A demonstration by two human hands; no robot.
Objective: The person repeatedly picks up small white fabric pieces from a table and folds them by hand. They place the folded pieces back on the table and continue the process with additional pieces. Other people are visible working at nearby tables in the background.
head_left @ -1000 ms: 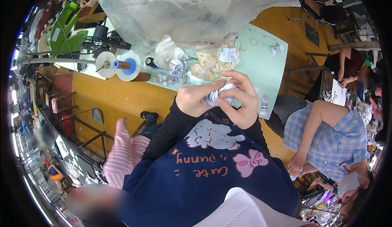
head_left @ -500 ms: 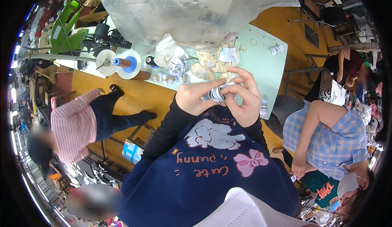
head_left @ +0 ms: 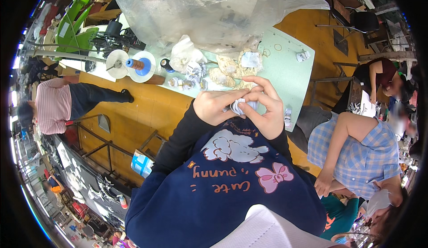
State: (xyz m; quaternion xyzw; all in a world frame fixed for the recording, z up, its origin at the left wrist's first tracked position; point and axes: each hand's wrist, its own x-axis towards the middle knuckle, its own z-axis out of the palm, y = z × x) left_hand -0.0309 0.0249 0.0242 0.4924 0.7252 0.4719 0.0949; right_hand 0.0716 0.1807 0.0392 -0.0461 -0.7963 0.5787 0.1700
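Both my hands meet at chest height over the near edge of a pale green table (head_left: 285,69). My left hand (head_left: 216,107) and my right hand (head_left: 263,109) together pinch a small white and grey crumpled piece (head_left: 238,106), mostly hidden by the fingers. Just beyond them on the table lie several similar small white pieces (head_left: 194,76) and some tan lacy pieces (head_left: 225,69). A dark blue sweatshirt with a cloud and bow print covers my arms and chest.
A big clear plastic sheet (head_left: 214,11) covers the table's far part. Thread spools (head_left: 133,64) stand at its left end. One person in a striped pink top (head_left: 55,105) walks at left. Another in a blue checked shirt (head_left: 361,154) sits at my right.
My hands stay together on the small piece, the fingers shifting slightly. The person in the pink striped top has walked from below the table's left to the far left.
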